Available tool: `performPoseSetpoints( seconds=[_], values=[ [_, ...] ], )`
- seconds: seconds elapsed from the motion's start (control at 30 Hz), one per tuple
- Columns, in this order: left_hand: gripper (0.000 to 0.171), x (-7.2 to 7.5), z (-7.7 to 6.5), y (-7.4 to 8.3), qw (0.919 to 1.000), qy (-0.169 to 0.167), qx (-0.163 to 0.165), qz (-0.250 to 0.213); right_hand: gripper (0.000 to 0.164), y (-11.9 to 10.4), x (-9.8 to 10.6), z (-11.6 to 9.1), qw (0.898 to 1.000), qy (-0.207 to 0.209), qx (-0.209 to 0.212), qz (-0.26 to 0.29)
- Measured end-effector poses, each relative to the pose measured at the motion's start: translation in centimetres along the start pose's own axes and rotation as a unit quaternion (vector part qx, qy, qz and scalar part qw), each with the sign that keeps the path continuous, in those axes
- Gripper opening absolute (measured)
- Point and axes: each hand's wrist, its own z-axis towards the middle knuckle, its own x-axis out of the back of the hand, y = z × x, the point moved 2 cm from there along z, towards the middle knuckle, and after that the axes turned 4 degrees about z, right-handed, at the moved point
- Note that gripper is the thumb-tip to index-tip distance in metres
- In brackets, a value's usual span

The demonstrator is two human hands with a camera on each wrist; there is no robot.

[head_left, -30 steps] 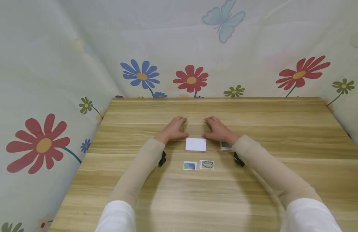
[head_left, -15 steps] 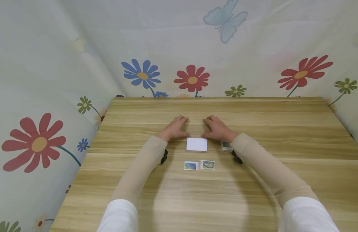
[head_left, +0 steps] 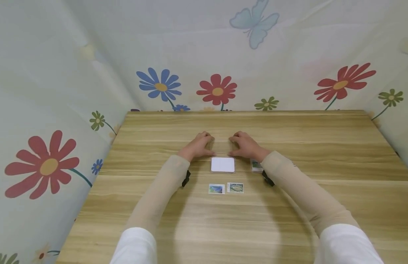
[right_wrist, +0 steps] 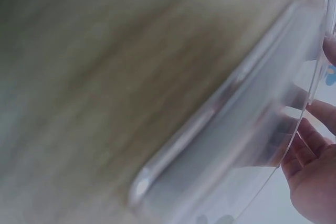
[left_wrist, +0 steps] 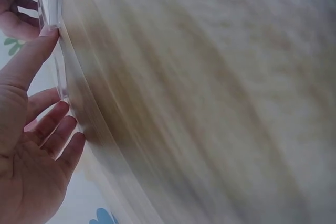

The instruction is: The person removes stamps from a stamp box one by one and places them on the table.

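Observation:
Between my hands is a clear plastic case (right_wrist: 247, 140), hard to make out from the head view. My left hand (head_left: 199, 145) holds its left side, thumb and forefinger touching the transparent edge (left_wrist: 61, 72) in the left wrist view. On the opposite side my right hand (head_left: 247, 146) holds the clear wall, several fingers showing behind it in the right wrist view. Just nearer to me lies a white rectangle (head_left: 222, 165) with a clear rim; whether it joins the case I cannot tell.
Two small picture cards, one bluish (head_left: 216, 189) and one greenish (head_left: 235, 187), lie side by side nearer to me. A dark-green picture stack (head_left: 256, 165) is partly hidden by the right forearm. The wooden table (head_left: 306, 135) meets a flowered cloth behind.
The hands have drawn slightly closer together, the right one shifting a little to the left. The cards and the white rectangle stay in place; the view sways slightly.

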Motion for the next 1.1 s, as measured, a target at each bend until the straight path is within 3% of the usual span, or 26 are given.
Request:
performPoseSetpoints(
  seconds=[0.27,0.67,1.1],
  values=[
    [0.065,0.0,0.1,0.1,0.9998,-0.002,0.002,0.018,0.065,-0.1,0.1,-0.2,1.0,-0.001,0.007,0.005],
    [0.064,0.1,0.4,0.0,0.9938,0.032,-0.02,0.105,0.064,0.2,0.6,0.0,1.0,-0.015,0.023,-0.003],
    [0.065,0.8,0.8,-0.1,0.9886,0.059,-0.064,0.123,0.064,0.1,1.4,0.1,0.996,0.023,0.068,-0.05]
  ],
)
